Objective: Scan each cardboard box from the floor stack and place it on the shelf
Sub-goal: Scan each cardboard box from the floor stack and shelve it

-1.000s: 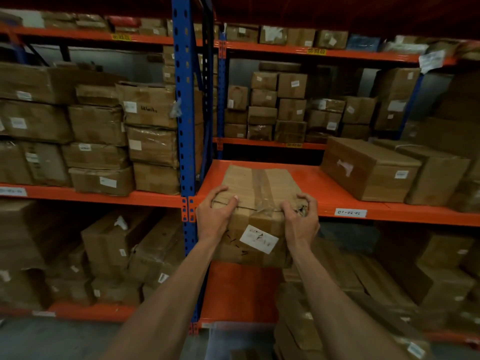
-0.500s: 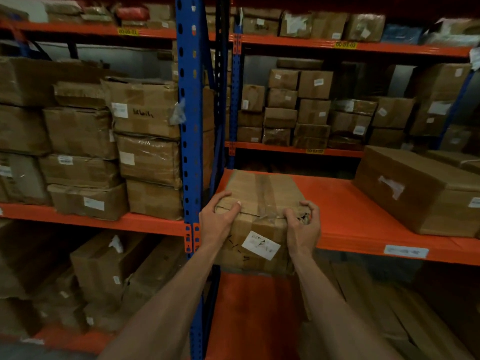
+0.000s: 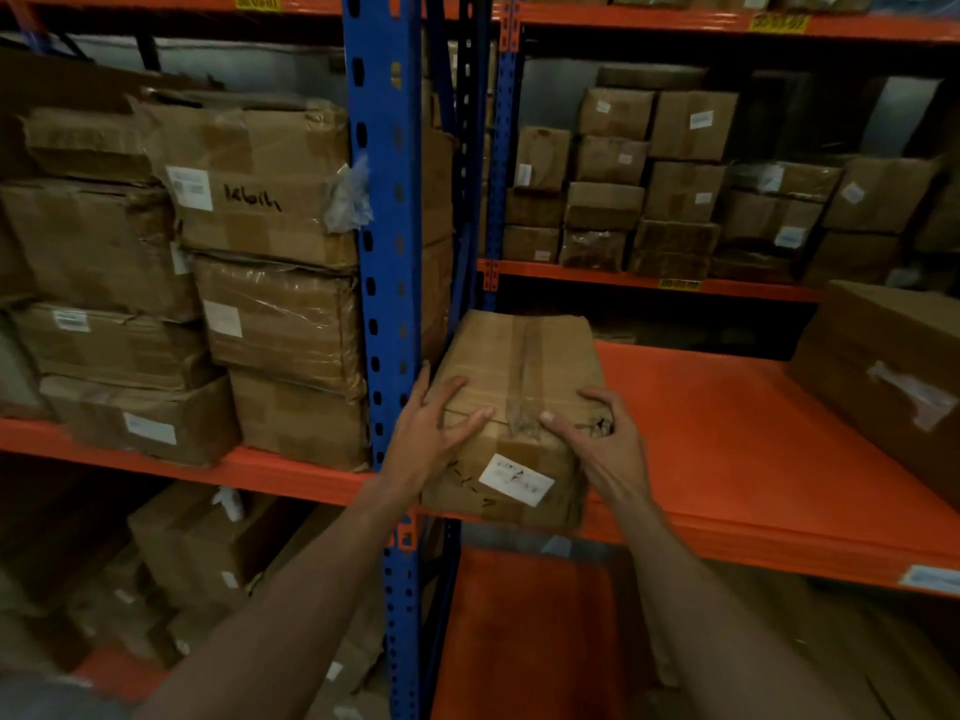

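Observation:
A taped cardboard box (image 3: 519, 366) with a white label on its near face sits on the left end of the orange shelf (image 3: 727, 449), tight against the blue upright (image 3: 384, 252). Its near end is level with the shelf's front lip. My left hand (image 3: 434, 428) lies on the box's near left corner, fingers spread and fairly straight, thumb along the top front edge. My right hand (image 3: 592, 433) grips the near right corner, fingers curled over the torn cardboard there.
A large brown box (image 3: 883, 387) stands on the same shelf at the right. Stacked boxes (image 3: 270, 283) fill the left bay, and smaller boxes (image 3: 649, 189) line the rear shelf. More cartons lie on the lower level.
The box has gone forward and up onto the shelf, and I have stepped closer. My left hand's fingers have straightened from a grip.

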